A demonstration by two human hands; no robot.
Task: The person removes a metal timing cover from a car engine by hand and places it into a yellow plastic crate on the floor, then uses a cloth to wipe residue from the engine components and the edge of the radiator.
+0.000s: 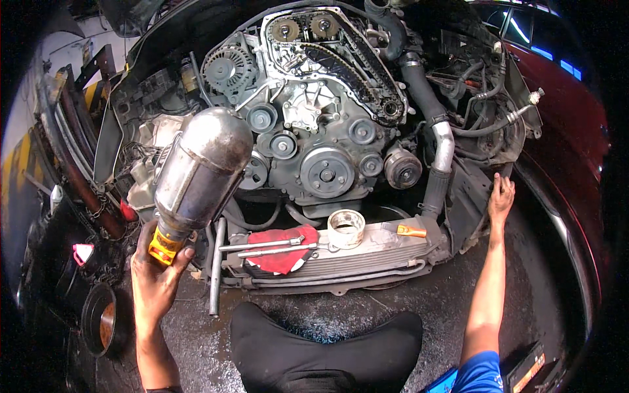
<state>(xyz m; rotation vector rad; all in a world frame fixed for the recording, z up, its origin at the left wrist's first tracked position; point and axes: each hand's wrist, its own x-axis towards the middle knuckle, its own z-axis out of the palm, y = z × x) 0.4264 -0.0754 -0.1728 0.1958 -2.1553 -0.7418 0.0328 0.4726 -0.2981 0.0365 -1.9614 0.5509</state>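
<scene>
My left hand [159, 272] grips a bulky, dull metal canister [204, 157] by its yellow-and-black neck. Its domed end points up and away, over the left side of an open engine [327, 144]; I cannot make out its exact kind. At the right, my right hand [501, 198] is stretched out with nothing in it, fingers extended against the dark panel edge beside the engine bay. The engine's front shows pulleys and an uncovered timing chain [354, 72] with two sprockets at the top.
On the radiator [341, 257] in front lie a red cloth [282, 257], long metal bars [262, 247], a whitish ring-shaped cup [346, 229] and an orange-handled scraper [411, 230]. A metal pipe [217, 275] leans at its left. A black basin [98, 319] stands lower left; a dark red car body [557, 124] rises at right.
</scene>
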